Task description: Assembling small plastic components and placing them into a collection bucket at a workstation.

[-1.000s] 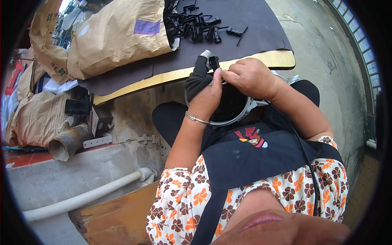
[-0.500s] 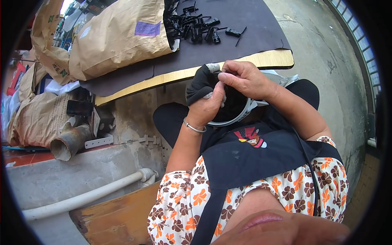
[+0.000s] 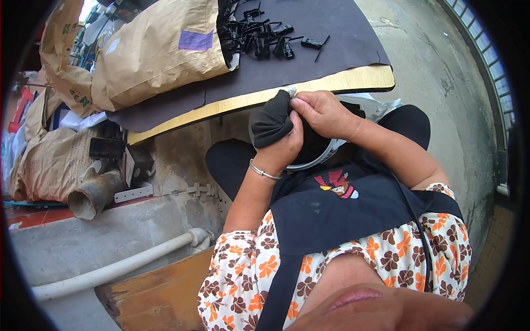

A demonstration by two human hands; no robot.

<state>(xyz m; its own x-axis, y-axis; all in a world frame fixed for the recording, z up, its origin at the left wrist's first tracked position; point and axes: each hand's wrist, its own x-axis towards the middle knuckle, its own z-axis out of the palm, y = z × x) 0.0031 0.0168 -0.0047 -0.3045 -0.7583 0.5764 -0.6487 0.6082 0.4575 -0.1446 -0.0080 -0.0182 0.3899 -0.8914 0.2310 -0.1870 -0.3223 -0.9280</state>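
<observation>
Black cloth covers the fingers of my left hand, which is curled closed; a pale tip shows at its upper end. Pressed against those fingertips, my right hand is closed in a pinch, bare of any cover. Whatever lies between the two hands is too small and hidden to make out. Both hands are over a bucket with a white rim and dark contents, between my knees. Just beyond them is the table's pale wooden edge.
Several black plastic clip-like parts lie on the dark table cover, beside the mouth of a large brown paper bag. To the left are another paper bag, a rusty pipe piece and a white pipe along the wall.
My right hand has closed in, its fingers now curled against the left fingertips. The left hand has turned slightly, showing more of the black cloth.
</observation>
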